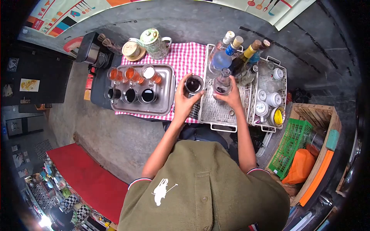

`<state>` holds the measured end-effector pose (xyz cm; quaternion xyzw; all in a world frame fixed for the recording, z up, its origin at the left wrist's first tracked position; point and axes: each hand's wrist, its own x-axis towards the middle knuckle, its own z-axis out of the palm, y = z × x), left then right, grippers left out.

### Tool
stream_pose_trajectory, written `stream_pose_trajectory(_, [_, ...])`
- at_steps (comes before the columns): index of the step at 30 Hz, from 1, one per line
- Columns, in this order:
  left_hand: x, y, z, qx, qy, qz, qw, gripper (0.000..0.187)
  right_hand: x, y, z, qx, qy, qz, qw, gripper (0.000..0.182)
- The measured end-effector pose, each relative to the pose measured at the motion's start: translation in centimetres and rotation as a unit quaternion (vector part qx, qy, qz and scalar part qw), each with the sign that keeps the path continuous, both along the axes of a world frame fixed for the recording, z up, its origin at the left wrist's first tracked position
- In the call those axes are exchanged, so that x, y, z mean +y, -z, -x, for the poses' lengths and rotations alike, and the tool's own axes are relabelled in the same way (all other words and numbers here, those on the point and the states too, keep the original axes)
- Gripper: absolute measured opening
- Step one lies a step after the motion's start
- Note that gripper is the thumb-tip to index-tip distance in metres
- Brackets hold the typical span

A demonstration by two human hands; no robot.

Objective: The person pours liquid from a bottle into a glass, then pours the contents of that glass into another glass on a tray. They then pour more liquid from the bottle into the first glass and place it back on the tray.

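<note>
My left hand (186, 101) is wrapped round a glass of dark drink (194, 84), above the right edge of the checkered cloth (189, 54). Beside it, my right hand (232, 96) grips a clear glass bottle (222, 82) with a little dark liquid at its bottom, over the left white wicker tray (216, 111). To the left, a metal tray (165, 106) holds several glasses: a back row of reddish drinks (130, 73) and a front row of dark drinks (148, 95).
Tall bottles (222, 59) stand at the back of the wicker tray. White cups (273, 99) fill a second wicker tray on the right. A patterned teapot (157, 48) and a lidded pot (131, 50) stand behind the metal tray. A wooden crate (333, 115) is at the right.
</note>
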<state>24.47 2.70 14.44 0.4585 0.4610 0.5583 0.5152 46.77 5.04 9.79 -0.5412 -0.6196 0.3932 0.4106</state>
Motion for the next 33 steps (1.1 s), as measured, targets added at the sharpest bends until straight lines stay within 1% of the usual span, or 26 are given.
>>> stream_pose_trajectory(2, [0.2, -0.1, 0.1, 0.007, -0.006, -0.004, 1.0, 0.07, 0.4, 2.2, 0.4, 0.013, 0.025, -0.004, 1.0, 0.097])
stream_pose_trajectory(3, [0.1, -0.2, 0.1, -0.001, -0.007, 0.0, 1.0, 0.07, 0.9, 4.5, 0.0, 0.022, 0.028, 0.028, 0.999, 0.101])
stream_pose_trajectory(5, [0.0, -0.1, 0.3, -0.004, -0.007, 0.009, 1.0, 0.07, 1.5, 8.5, -0.3, 0.012, 0.045, 0.008, 0.999, 0.104])
stream_pose_trajectory(6, [0.1, 0.2, 0.3, -0.001, -0.009, 0.006, 1.0, 0.07, 1.6, 8.4, 0.0, 0.007, 0.054, 0.0, 0.999, 0.105])
stream_pose_trajectory(9, [-0.1, 1.1, 0.1, -0.005, -0.013, 0.007, 1.0, 0.07, 1.0, 8.3, 0.3, 0.048, 0.047, 0.015, 0.998, 0.109])
stream_pose_trajectory(12, [-0.1, 1.3, -0.1, 0.004, -0.016, 0.012, 1.0, 0.07, 0.2, 8.3, 0.9, 0.012, 0.069, 0.008, 0.998, 0.106])
stream_pose_trajectory(13, [-0.2, 1.2, 0.0, 0.014, -0.012, 0.009, 1.0, 0.07, -0.2, 8.0, 1.0, -0.011, 0.083, 0.009, 0.996, 0.101])
stream_pose_trajectory(16, [-0.4, 1.8, 0.1, -0.001, -0.015, -0.001, 1.0, 0.07, -0.7, 7.2, 1.5, 0.036, 0.072, 0.036, 0.996, 0.1])
stream_pose_trajectory(19, [-0.9, 2.2, 0.3, -0.008, -0.004, 0.007, 1.0, 0.07, -0.8, 7.4, 2.1, 0.054, 0.097, 0.029, 0.993, 0.101])
stream_pose_trajectory(21, [-0.9, 1.9, 0.5, -0.002, 0.004, 0.011, 1.0, 0.07, -0.8, 7.5, 2.1, 0.026, 0.105, 0.008, 0.994, 0.103])
stream_pose_trajectory(22, [-1.1, 2.0, 0.5, -0.009, 0.004, -0.001, 1.0, 0.071, -0.6, 8.7, 2.0, 0.014, 0.109, -0.004, 0.994, 0.104])
stream_pose_trajectory(23, [-1.3, 2.3, 0.5, -0.011, 0.005, -0.005, 1.0, 0.071, -0.4, 10.1, 1.9, 0.028, 0.098, -0.014, 0.995, 0.107])
stream_pose_trajectory(24, [-1.4, 2.7, 0.7, -0.013, 0.007, -0.01, 1.0, 0.072, -0.3, 9.7, 1.7, 0.049, 0.097, -0.011, 0.994, 0.108])
stream_pose_trajectory(26, [-1.5, 3.4, 0.8, -0.02, 0.009, -0.007, 1.0, 0.073, -0.7, 8.8, 2.1, 0.091, 0.09, -0.002, 0.992, 0.11])
stream_pose_trajectory(27, [-1.7, 3.2, 0.9, -0.014, 0.013, -0.009, 1.0, 0.073, -1.2, 6.5, 2.5, 0.119, 0.092, 0.01, 0.989, 0.112])
stream_pose_trajectory(29, [-1.7, 2.6, 1.4, 0.001, 0.022, -0.012, 1.0, 0.072, -1.6, 6.0, 2.5, 0.078, 0.113, -0.044, 0.99, 0.111])
stream_pose_trajectory(30, [-1.8, 2.5, 1.6, -0.009, 0.023, -0.002, 1.0, 0.072, -2.0, 5.9, 2.4, 0.057, 0.125, -0.069, 0.988, 0.111])
stream_pose_trajectory(31, [-1.7, 2.7, 1.9, -0.015, 0.029, 0.005, 0.999, 0.072, -2.8, 4.3, 2.5, 0.031, 0.148, -0.068, 0.986, 0.109])
stream_pose_trajectory(32, [-1.7, 2.9, 2.2, -0.021, 0.035, 0.012, 0.999, 0.072, -3.7, 3.8, 2.6, 0.034, 0.192, -0.053, 0.979, 0.101])
stream_pose_trajectory(33, [-1.6, 3.3, 2.6, 0.015, 0.033, -0.008, 0.999, 0.071, -4.4, 3.5, 2.6, 0.037, 0.235, -0.04, 0.97, 0.094])
